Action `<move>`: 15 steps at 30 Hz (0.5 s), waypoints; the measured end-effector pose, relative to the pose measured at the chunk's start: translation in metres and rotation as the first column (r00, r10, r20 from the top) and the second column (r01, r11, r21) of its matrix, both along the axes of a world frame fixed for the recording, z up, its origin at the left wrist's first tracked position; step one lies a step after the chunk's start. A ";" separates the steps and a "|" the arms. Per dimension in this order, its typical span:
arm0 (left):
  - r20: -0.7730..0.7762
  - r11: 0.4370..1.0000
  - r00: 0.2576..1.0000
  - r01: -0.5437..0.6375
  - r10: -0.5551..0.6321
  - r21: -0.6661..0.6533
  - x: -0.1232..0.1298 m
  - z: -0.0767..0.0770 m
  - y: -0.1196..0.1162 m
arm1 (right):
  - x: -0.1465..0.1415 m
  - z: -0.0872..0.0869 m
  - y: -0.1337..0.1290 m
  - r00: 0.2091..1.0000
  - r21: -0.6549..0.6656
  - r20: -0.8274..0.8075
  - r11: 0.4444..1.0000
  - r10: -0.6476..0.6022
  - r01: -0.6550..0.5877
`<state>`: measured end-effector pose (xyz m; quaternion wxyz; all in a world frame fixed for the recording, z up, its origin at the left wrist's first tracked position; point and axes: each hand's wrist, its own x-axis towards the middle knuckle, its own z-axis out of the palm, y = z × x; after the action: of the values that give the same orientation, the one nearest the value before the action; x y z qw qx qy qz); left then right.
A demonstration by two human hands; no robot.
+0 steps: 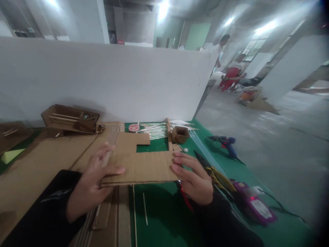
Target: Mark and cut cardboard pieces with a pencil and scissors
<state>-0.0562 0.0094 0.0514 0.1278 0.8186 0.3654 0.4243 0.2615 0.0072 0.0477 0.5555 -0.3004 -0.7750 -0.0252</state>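
Between my two hands, above the green table, is a flat rectangular piece of cardboard. My left hand grips its left end, thumb on top and the other fingers at or beyond the edge. At the right end, my right hand holds the board with fingertips on the upper face; its thumb is hidden. Just past the piece lies a cardboard sheet with a notched edge. A red-handled tool shows partly under my right hand. Thin wooden sticks lie on the table below the board.
A glue gun, large yellow-handled scissors or shears and a purple device with a cable lie at right. A small cardboard box and a longer box stand near the white partition. People are in the background.
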 end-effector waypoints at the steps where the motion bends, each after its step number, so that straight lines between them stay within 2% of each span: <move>1: 0.028 0.995 0.999 0.048 -0.046 -0.087 0.001 0.001 0.000 | -0.001 0.000 0.000 1.000 0.008 -0.004 1.000 -0.006 0.006; 3: 0.039 0.970 0.994 0.110 -0.104 -0.217 0.001 0.003 -0.001 | -0.001 -0.002 0.000 1.000 0.023 -0.007 1.000 -0.015 0.015; 5: 0.007 0.957 0.994 0.110 -0.112 -0.268 0.001 0.004 -0.002 | -0.001 -0.004 0.001 1.000 0.034 0.002 0.999 -0.026 0.026; 11: -0.024 0.964 0.993 0.102 -0.111 -0.245 0.002 0.006 -0.004 | 0.000 -0.007 0.004 0.999 0.028 -0.024 0.999 -0.042 0.042; 15: 0.017 0.956 0.996 0.089 -0.088 -0.281 0.007 0.008 -0.006 | 0.004 -0.011 0.007 0.999 -0.054 -0.026 0.998 -0.029 0.027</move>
<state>-0.0494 0.0038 0.0590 0.2625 0.8067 0.3848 0.3636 0.2653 0.0147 0.0369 0.5572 -0.3262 -0.7635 -0.0082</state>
